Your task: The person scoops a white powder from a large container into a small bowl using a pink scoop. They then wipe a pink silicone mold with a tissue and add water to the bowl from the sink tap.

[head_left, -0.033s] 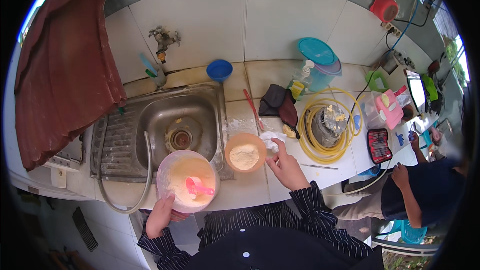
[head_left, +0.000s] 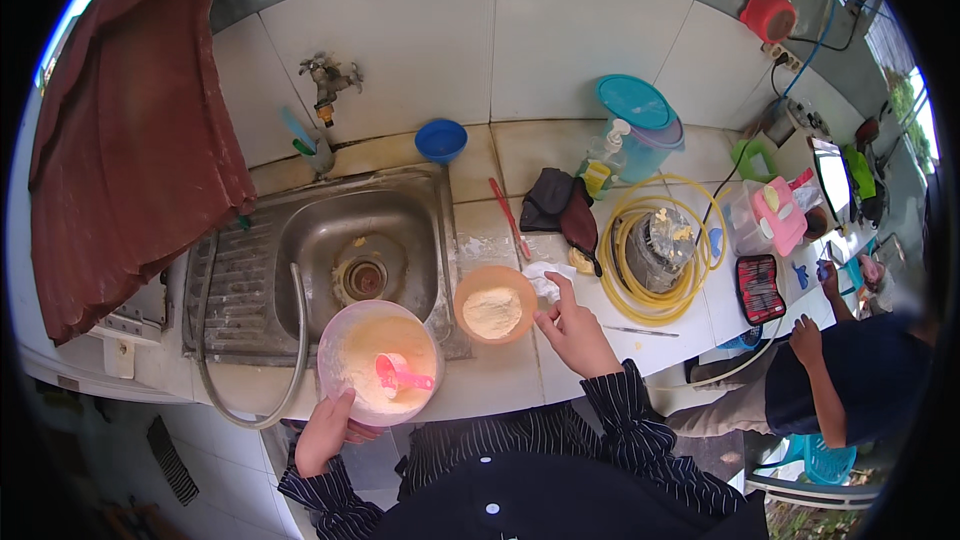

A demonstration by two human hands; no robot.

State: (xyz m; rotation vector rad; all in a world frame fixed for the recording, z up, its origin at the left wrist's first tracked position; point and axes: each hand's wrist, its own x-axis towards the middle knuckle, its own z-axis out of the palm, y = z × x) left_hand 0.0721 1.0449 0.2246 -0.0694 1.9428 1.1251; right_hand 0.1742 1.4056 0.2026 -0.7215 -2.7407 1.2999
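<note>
My left hand (head_left: pixel 325 432) grips the near left rim of a translucent pink bowl (head_left: pixel 327 360), thumb on top. Pale flour-like powder (head_left: pixel 362 360) lies inside it, with a pink measuring scoop (head_left: pixel 398 374) resting on the powder. Just right of it, a smaller orange bowl (head_left: pixel 492 277) stands on the counter, holding a mound of similar powder (head_left: pixel 492 312). My right hand (head_left: pixel 583 343) hovers at that bowl's right side, thumb and forefinger apart, with nothing visible between them. Behind its fingertips lies a crumpled white cloth or tissue (head_left: pixel 548 278).
A steel sink (head_left: pixel 425 250) with a grey hose (head_left: pixel 300 340) sits at left. Beyond the bowls are a red stick-like tool (head_left: pixel 509 218), dark cloths (head_left: pixel 560 208), a blue bowl (head_left: pixel 440 141) and a coiled yellow hose (head_left: pixel 615 285). Another person (head_left: pixel 840 370) stands at far right.
</note>
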